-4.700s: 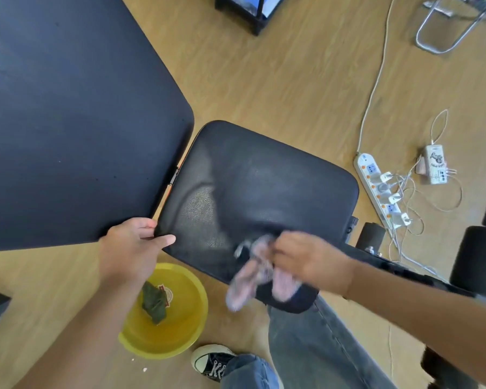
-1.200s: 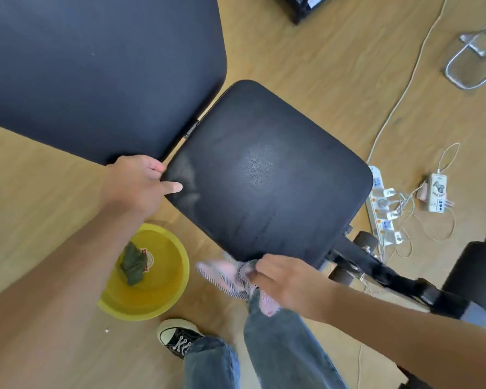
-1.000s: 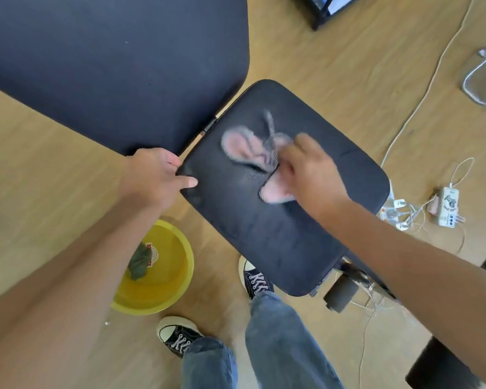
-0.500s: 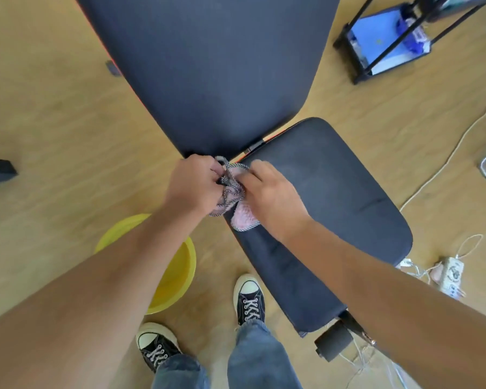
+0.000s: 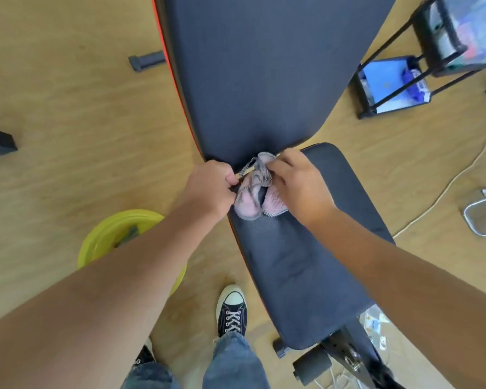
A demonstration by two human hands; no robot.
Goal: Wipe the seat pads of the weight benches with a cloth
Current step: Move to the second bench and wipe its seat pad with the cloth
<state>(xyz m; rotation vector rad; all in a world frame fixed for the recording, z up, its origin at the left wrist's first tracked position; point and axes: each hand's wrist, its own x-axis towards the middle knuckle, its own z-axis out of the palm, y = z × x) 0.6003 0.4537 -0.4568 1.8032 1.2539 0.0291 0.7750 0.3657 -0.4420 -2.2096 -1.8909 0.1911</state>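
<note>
Pink-grey cloth (image 5: 254, 192) bunched between both hands: left hand (image 5: 208, 189) pinches one edge, right hand (image 5: 298, 186) grips the other, resting on the seat pad (image 5: 306, 262) by the hinge. Probably gathering it mid-wipe; remaining passes cannot be judged.

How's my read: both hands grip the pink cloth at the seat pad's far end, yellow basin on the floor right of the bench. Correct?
One slip: the head view shows the yellow basin on the floor left of the bench. The rest stands: left hand and right hand both grip the pink cloth at the seat pad's far end.
</note>
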